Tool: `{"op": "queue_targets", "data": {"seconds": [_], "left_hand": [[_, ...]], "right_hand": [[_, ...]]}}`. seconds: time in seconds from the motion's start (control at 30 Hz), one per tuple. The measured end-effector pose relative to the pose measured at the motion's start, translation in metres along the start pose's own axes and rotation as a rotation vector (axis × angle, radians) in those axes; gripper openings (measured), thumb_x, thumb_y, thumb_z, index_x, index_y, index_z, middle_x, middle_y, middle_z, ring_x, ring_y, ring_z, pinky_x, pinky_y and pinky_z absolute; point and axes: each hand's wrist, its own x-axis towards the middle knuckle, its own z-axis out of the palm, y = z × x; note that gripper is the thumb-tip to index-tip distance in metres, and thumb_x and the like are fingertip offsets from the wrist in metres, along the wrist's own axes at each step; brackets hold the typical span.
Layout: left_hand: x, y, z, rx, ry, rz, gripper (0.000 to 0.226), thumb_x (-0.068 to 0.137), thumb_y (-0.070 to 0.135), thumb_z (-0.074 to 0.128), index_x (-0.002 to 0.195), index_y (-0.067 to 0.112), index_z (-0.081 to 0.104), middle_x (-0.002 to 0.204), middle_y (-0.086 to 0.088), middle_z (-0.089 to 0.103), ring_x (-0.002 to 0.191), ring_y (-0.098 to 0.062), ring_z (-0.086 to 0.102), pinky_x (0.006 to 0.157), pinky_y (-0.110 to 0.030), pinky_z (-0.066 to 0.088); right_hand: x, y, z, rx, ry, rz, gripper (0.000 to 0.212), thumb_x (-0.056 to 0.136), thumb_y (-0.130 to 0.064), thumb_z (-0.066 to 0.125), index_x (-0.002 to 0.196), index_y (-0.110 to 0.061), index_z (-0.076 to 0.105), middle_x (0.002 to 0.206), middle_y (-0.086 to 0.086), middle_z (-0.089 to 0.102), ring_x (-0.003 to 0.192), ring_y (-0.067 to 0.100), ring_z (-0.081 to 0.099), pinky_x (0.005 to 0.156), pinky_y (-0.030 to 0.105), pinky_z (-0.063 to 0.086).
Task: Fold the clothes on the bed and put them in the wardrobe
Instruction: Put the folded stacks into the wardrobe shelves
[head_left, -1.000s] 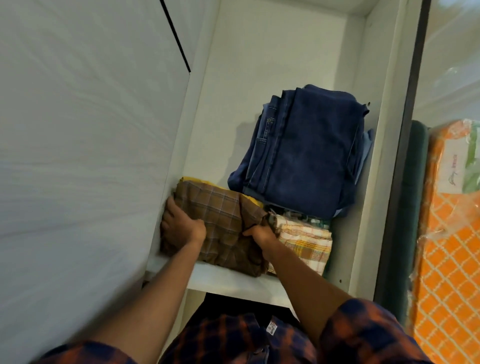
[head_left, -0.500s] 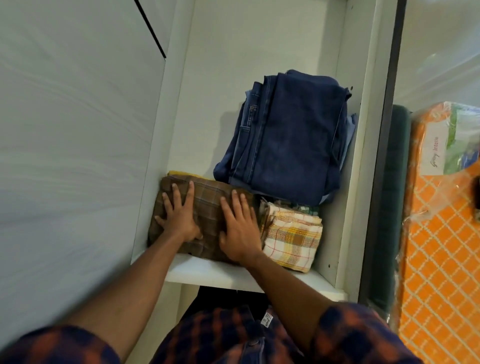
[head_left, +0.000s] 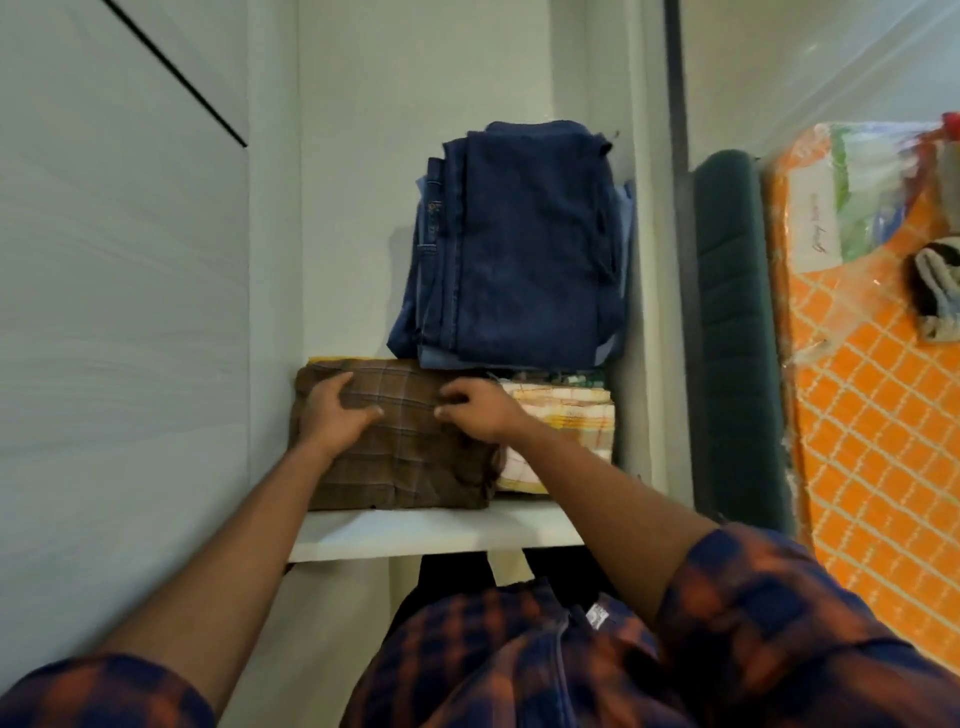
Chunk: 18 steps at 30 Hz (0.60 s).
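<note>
Brown checked cloth, folded into a thick block, is down on the wardrobe shelf (head_left: 441, 530), and that's the piece in play right now. The brown shirt (head_left: 405, 467) sits at the front left of the shelf, its left edge against the wardrobe wall (head_left: 270, 312) and its right edge touching a folded yellow checked cloth (head_left: 566, 415).

Both hands are on top of it. The left hand (head_left: 337, 410) lies on the fabric with loose, spread fingers, a resting press and not a clamped grip. The right hand (head_left: 483, 410) has its fingers curled with the tips on the cloth. Whether that grip is pinching a fold or only touching, I cannot tell from here.

Behind them a stack of blue jeans (head_left: 519, 249) is already folded and stowed at the back of the shelf. So that's jeans in, yellow cloth in, brown shirt in and looking settled. I'd call this the last tidy-up of this placement, with only the letting go to come.

Is the job done? Not quite, by my reading. Over at the far right the orange bed (head_left: 872, 441) shows, and on it lies a small dark and pale bundle (head_left: 935, 296), too close to the edge to name, though it may be more clothing to fold and bring across. How much else waits on the bed is out of view.
</note>
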Motion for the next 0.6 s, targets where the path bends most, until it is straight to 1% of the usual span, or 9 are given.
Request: {"op": "queue_targets", "data": {"seconds": [0.03,0.07,0.1,0.2,0.27,0.33,0.47,0.53,0.6], "left_hand": [[-0.008,0.008,-0.004,-0.138,0.049,-0.007,0.063,0.084,0.025,0.08,0.141,0.018,0.054,0.145,-0.011,0.051,0.124,-0.026,0.051,0.103,-0.038,0.044],[-0.015,0.015,-0.008,-0.249,0.078,-0.041,0.047,0.09,0.021,0.074,0.134,0.014,0.06,0.136,-0.01,0.058,0.113,-0.022,0.055,0.095,-0.034,0.045],[-0.019,0.02,-0.012,-0.327,0.091,-0.076,0.037,0.094,0.019,0.069,0.13,0.013,0.062,0.13,-0.011,0.062,0.107,-0.02,0.055,0.09,-0.033,0.046],[-0.042,0.04,-0.009,-0.383,0.063,-0.086,0.022,0.098,0.018,0.062,0.12,0.017,0.064,0.12,-0.011,0.067,0.1,-0.02,0.061,0.082,-0.036,0.05],[-0.059,0.057,0.003,-0.355,0.054,-0.008,0.018,0.098,0.017,0.062,0.115,0.02,0.065,0.116,-0.012,0.07,0.094,-0.018,0.065,0.074,-0.031,0.051],[-0.08,0.078,0.023,-0.281,0.062,0.1,0.016,0.097,0.015,0.063,0.11,0.023,0.066,0.111,-0.011,0.071,0.093,-0.02,0.067,0.075,-0.032,0.053],[-0.135,0.138,0.093,-0.211,0.028,0.253,0.016,0.094,0.014,0.067,0.095,0.03,0.068,0.096,-0.003,0.074,0.094,-0.025,0.071,0.083,-0.043,0.055],[-0.161,0.173,0.128,-0.2,-0.007,0.35,0.018,0.095,0.012,0.065,0.098,0.029,0.069,0.095,-0.005,0.074,0.091,-0.023,0.071,0.082,-0.042,0.056],[-0.185,0.212,0.167,-0.17,-0.032,0.466,0.014,0.096,0.01,0.064,0.101,0.021,0.07,0.091,-0.008,0.074,0.085,-0.022,0.071,0.079,-0.041,0.058]], "right_hand": [[-0.011,0.002,-0.012,0.034,0.052,0.001,0.047,0.096,-0.035,0.067,0.14,-0.02,0.058,0.143,0.003,0.057,0.13,0.022,0.054,0.109,0.035,0.043],[-0.019,0.003,-0.025,0.055,0.087,-0.002,0.044,0.095,-0.035,0.067,0.136,-0.02,0.061,0.137,0.002,0.062,0.125,0.021,0.057,0.106,0.035,0.046],[-0.027,0.004,-0.036,0.059,0.109,-0.004,0.043,0.095,-0.036,0.067,0.135,-0.02,0.062,0.134,0.002,0.065,0.121,0.02,0.059,0.103,0.035,0.047],[-0.065,0.021,-0.073,0.04,0.187,-0.068,0.038,0.096,-0.035,0.067,0.13,-0.02,0.065,0.121,-0.002,0.069,0.114,0.018,0.063,0.096,0.032,0.049],[-0.096,0.041,-0.099,0.069,0.226,-0.106,0.034,0.096,-0.035,0.066,0.126,-0.021,0.066,0.105,-0.009,0.068,0.105,0.015,0.064,0.092,0.03,0.049],[-0.126,0.069,-0.123,0.085,0.261,-0.138,0.032,0.096,-0.036,0.065,0.125,-0.023,0.066,0.093,-0.012,0.066,0.098,0.013,0.064,0.089,0.03,0.05],[-0.182,0.15,-0.175,0.088,0.321,-0.172,0.028,0.097,-0.03,0.064,0.123,-0.021,0.068,0.096,0.003,0.073,0.093,0.019,0.067,0.087,0.034,0.051],[-0.201,0.193,-0.197,0.051,0.342,-0.131,0.027,0.096,-0.031,0.063,0.121,-0.022,0.069,0.098,0.0,0.073,0.094,0.018,0.067,0.088,0.033,0.051],[-0.222,0.242,-0.218,0.033,0.373,-0.034,0.028,0.095,-0.033,0.064,0.122,-0.024,0.069,0.103,-0.004,0.07,0.1,0.017,0.065,0.091,0.031,0.049]]}}
